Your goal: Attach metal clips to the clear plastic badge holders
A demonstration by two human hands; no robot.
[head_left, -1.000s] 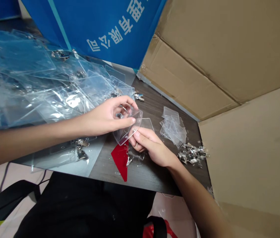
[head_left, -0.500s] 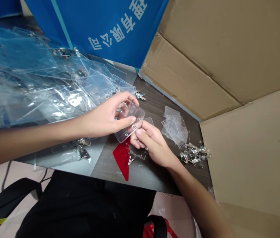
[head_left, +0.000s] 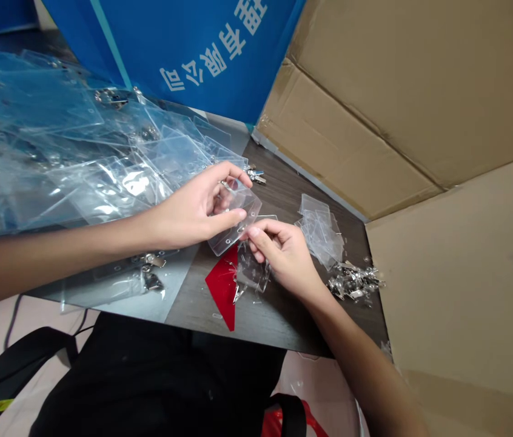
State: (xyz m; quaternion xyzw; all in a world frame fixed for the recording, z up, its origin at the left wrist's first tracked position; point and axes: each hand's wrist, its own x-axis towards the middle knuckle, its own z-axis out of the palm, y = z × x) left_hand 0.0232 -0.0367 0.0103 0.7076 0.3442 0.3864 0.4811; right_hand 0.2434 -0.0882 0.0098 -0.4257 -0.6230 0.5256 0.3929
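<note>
Frame centre: sleeve (head_left: 222, 241) | My left hand (head_left: 188, 209): thumb and fingers grasp it, I judge to steady the holed edge | My right hand (head_left: 290, 255): pinched there, on what I cannot tell | Right: clips (head_left: 355, 281), heaped perhaps for easy reach

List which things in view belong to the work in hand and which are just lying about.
Seemingly part of the work:
- clear badge holder in the left hand
- filled-out pile of badge holders
- metal badge clips

Probably just lying about:
- red sheet
- blue panel with white lettering
- brown cardboard
</note>
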